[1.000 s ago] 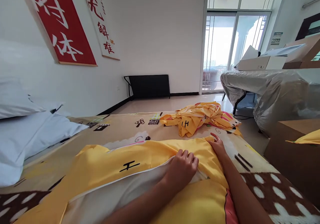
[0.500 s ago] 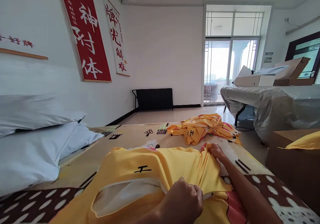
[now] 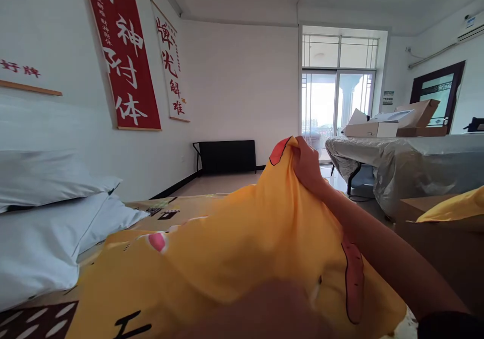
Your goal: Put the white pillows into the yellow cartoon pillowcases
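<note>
A yellow pillowcase (image 3: 227,248) with printed pink patches and black marks spreads over the bed in front of me. My right hand (image 3: 308,162) is closed on its far edge and lifts that part into a peak beside a pink printed patch. Low in the middle, my left hand (image 3: 272,303) shows only as a blurred brown shape against the cloth. Its fingers are hidden, so its grip cannot be made out. The pillowcase's opening is out of sight.
White pillows (image 3: 41,238) are stacked at the left on the patterned bed sheet (image 3: 196,203). To the right stands a brown box (image 3: 427,258) with yellow cloth (image 3: 454,205) on it. Behind is a plastic-covered table (image 3: 427,157) carrying open cartons (image 3: 378,127).
My right hand has raised the pillowcase's edge up and slightly left. The cloth has turned, hiding its opening and the crumpled yellow cloth behind. My left hand has dropped lower and blurred.
</note>
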A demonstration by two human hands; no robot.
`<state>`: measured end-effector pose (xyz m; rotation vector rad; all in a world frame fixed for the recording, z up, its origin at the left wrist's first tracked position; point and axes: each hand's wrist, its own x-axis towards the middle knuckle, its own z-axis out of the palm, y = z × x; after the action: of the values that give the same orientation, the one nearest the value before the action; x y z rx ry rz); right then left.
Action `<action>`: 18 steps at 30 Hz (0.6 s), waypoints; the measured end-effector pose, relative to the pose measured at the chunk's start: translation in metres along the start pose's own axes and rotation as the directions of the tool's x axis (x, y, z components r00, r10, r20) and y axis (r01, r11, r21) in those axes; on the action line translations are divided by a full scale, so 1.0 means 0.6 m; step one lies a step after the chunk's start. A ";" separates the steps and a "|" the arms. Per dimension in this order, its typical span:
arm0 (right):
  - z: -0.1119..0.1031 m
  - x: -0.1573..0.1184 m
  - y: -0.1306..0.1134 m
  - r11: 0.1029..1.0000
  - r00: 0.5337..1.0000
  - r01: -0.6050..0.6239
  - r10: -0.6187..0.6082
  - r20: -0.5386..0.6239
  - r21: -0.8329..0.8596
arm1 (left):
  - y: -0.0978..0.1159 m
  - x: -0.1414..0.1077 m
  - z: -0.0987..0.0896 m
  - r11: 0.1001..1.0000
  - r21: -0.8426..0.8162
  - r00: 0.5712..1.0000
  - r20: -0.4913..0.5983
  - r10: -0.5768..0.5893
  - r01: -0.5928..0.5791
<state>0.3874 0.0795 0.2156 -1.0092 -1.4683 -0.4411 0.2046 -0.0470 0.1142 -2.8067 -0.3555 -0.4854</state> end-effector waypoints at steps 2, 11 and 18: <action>-0.010 0.004 -0.034 0.985 0.972 0.170 -0.163 -0.167 0.030 | -0.037 0.016 -0.089 0.973 0.017 0.955 -0.198 -0.223 0.231; -0.049 0.028 -0.063 0.927 0.856 0.370 -0.369 -0.362 -0.069 | -0.199 -0.017 -0.154 0.496 -0.654 0.780 0.246 -0.575 0.571; -0.060 0.033 -0.022 0.962 0.893 0.256 -0.273 -0.358 -0.095 | -0.226 -0.100 -0.141 0.504 -0.526 0.700 0.284 -0.655 0.685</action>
<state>0.4011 0.0506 0.2446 -0.7118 -1.2586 -0.8206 0.0866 0.0424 0.1996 -3.1724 -1.6306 -0.8046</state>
